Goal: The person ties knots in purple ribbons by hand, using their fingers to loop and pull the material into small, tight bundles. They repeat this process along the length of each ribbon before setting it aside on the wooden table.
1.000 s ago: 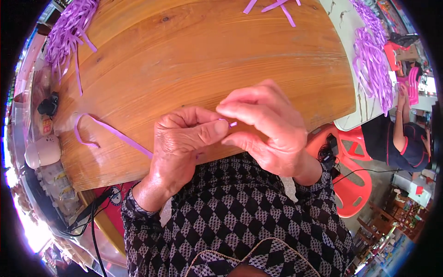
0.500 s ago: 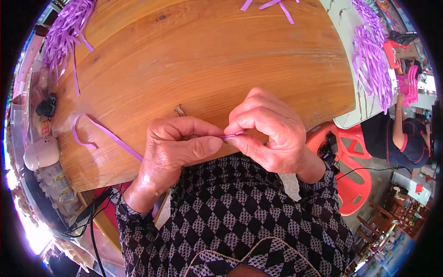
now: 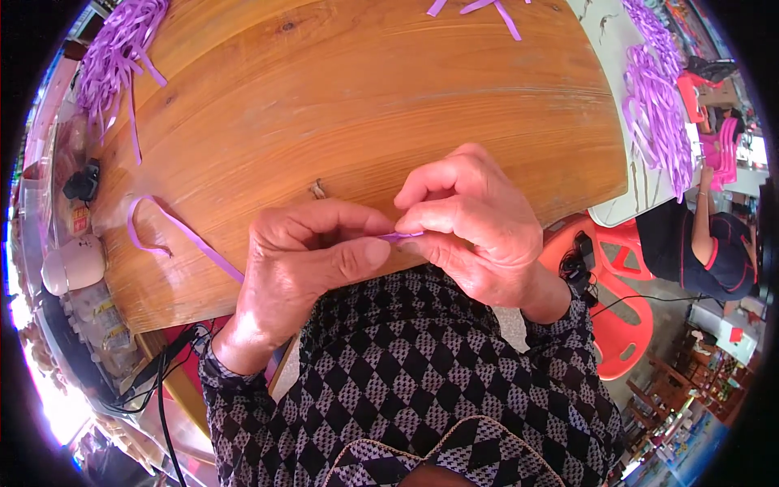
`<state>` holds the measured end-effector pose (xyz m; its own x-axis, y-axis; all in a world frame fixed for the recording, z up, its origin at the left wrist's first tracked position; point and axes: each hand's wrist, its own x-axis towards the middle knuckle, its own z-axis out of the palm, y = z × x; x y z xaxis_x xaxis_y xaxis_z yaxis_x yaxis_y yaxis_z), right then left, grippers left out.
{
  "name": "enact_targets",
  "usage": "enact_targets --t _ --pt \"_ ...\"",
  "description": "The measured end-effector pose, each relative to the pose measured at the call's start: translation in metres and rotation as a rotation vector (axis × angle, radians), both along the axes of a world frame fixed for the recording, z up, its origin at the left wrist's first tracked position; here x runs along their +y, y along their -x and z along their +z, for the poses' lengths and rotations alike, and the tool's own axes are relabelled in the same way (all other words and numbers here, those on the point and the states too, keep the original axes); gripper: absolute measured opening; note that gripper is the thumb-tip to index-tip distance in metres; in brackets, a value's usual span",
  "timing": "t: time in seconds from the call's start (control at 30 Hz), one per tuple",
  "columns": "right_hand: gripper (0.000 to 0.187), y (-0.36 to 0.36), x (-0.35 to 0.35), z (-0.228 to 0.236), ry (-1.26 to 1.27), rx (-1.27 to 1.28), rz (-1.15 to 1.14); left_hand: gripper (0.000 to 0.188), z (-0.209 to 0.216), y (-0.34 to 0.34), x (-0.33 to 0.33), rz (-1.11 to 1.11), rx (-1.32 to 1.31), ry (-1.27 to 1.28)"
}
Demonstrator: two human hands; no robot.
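Observation:
A narrow purple ribbon point(image 3: 195, 235) lies in a loose curve on the wooden table point(image 3: 349, 97) and runs behind my left wrist. Its folded end appears between my two hands, just above the table's near edge. My left hand point(image 3: 304, 247) pinches this piece between thumb and forefinger. From the other side my right hand point(image 3: 479, 231) grips the same short bit with its thumb and forefinger, the other fingers curled above. The fingertips of both hands nearly meet. How the ribbon is folded there is mostly hidden.
Purple ribbon bundles lie at the table's far left point(image 3: 122, 57) and on a white table point(image 3: 600, 24) at right. Ribbon ends point(image 3: 507, 18) show at the far edge. Orange plastic chairs point(image 3: 621, 325) and a person in dark clothes point(image 3: 706, 252) are at right; a black cable point(image 3: 165, 414) hangs lower left.
Both hands still pinch the ribbon. My right forefinger has lifted and the right hand shifted slightly; my left hand has moved a little left. The ribbon's loose tail moved slightly.

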<state>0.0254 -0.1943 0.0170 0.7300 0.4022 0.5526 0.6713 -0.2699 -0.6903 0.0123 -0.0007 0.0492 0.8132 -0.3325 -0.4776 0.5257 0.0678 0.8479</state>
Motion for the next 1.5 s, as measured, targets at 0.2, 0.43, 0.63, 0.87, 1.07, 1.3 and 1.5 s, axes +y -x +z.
enact_targets --t 0.2,0.43,0.63,0.87,1.07,1.3,1.5 --pt "0.022 0.005 0.002 -0.004 -0.128 0.136 -0.005 0.013 -0.009 0.003 -0.002 0.034 -0.001 -0.054" --pt "0.018 0.008 -0.002 -0.006 -0.106 0.115 -0.007 0.014 -0.016 0.015 -0.006 0.01 -0.633 -0.481" --pt "0.011 0.01 0.003 -0.004 -0.155 0.161 -0.008 0.015 -0.021 0.017 -0.008 0.068 -0.681 -0.415" --pt "0.01 0.011 0.005 -0.006 -0.167 0.171 0.006 0.018 -0.017 0.02 -0.007 -0.033 -0.934 -0.708" --pt "0.012 0.013 0.007 -0.013 -0.196 0.183 -0.056 0.016 -0.016 0.016 -0.008 0.107 -0.339 -0.151" --pt "0.018 0.015 0.008 -0.016 -0.196 0.127 -0.117 0.011 -0.019 0.014 -0.011 0.155 -0.182 0.0" --pt "0.026 0.014 0.011 -0.02 -0.154 0.031 -0.157 0.007 -0.024 0.011 -0.01 0.154 -0.136 0.038"
